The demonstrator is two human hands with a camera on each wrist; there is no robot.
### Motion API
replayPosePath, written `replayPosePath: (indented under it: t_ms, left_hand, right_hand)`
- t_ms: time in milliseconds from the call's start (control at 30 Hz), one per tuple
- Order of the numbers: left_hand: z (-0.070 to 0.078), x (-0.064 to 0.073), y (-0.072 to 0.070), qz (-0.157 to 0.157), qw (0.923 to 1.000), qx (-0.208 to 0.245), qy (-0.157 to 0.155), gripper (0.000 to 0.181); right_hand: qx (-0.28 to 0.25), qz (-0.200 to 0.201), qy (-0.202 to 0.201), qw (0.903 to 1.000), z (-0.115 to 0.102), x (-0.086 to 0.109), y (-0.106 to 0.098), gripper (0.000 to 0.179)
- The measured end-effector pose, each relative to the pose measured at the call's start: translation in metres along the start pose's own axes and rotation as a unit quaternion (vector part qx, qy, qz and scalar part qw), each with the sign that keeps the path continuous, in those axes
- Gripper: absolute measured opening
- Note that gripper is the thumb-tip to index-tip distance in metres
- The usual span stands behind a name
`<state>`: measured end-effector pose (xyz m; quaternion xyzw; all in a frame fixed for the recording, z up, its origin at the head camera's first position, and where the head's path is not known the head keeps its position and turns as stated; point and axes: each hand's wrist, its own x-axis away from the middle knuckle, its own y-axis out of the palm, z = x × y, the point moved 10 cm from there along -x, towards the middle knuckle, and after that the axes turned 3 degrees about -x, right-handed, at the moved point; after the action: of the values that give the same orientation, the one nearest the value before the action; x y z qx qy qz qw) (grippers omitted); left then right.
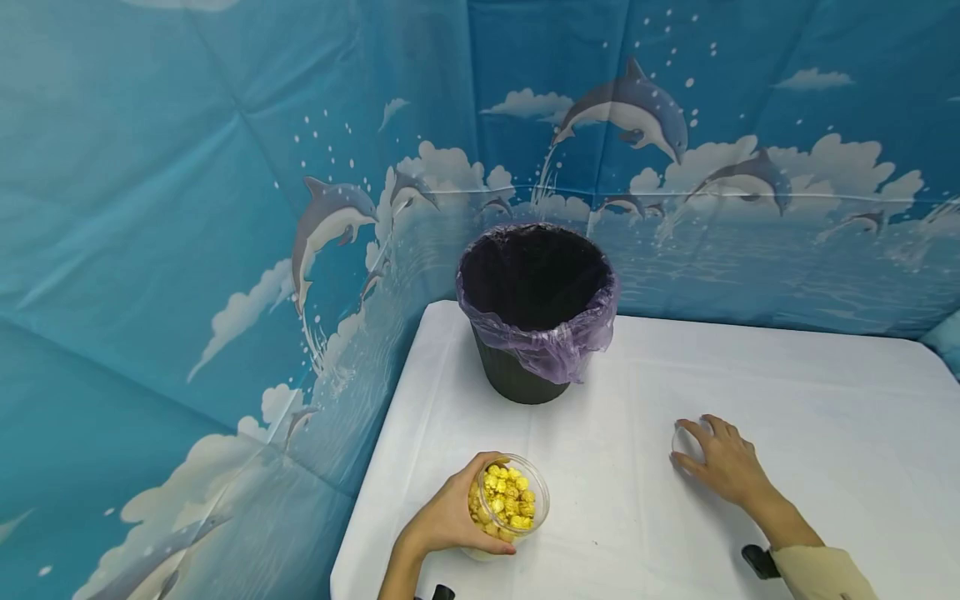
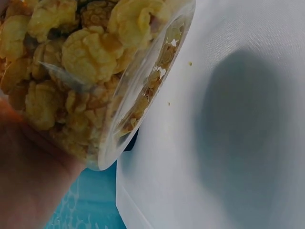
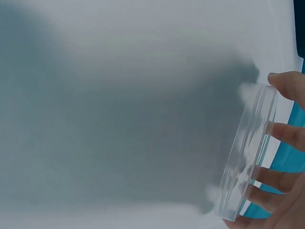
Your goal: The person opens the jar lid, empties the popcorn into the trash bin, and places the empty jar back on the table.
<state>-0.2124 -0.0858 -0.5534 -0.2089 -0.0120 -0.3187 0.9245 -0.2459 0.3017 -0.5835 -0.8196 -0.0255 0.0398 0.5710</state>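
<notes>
My left hand (image 1: pixel 456 510) grips a clear plastic jar (image 1: pixel 542 500) from its left side, thumb on the near side and fingers round the far side. Yellow popcorn (image 1: pixel 510 496) fills much of the jar, and its top is uncovered. In the left wrist view the popcorn (image 2: pixel 88 55) presses against the clear wall close to the camera. Further right, my right hand (image 1: pixel 726 458) holds a clear round lid (image 3: pixel 248 152) by its edge, fingers and thumb spread around the rim. The lid casts a shadow on the table; whether it touches the cloth I cannot tell.
A black bin (image 1: pixel 517 375) lined with a purple plastic bag (image 1: pixel 555 346) stands at the back of the white-covered table (image 1: pixel 622 400). Blue dolphin-print curtains (image 1: pixel 405 108) hang behind and on the left. Tiny crumbs (image 2: pixel 189 63) lie on the cloth near the jar.
</notes>
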Motion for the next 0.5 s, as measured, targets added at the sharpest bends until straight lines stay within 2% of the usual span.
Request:
replayPosePath:
  t_ms: [300,500]
  left_hand:
    - [-0.0024,0.0041,-0.0035,-0.002,1.0,0.004,0.003,0.102]
    - [-0.0053,0.0053,-0.0029,-0.007,1.0,0.001,0.006,0.102]
  right_hand:
    - [-0.007,0.006,0.016,0.9998,0.0031,0.009,0.0077,0.06]
    - [-0.008,-0.024,0.026,0.9993,0.0019,0.011,0.0103,0.068]
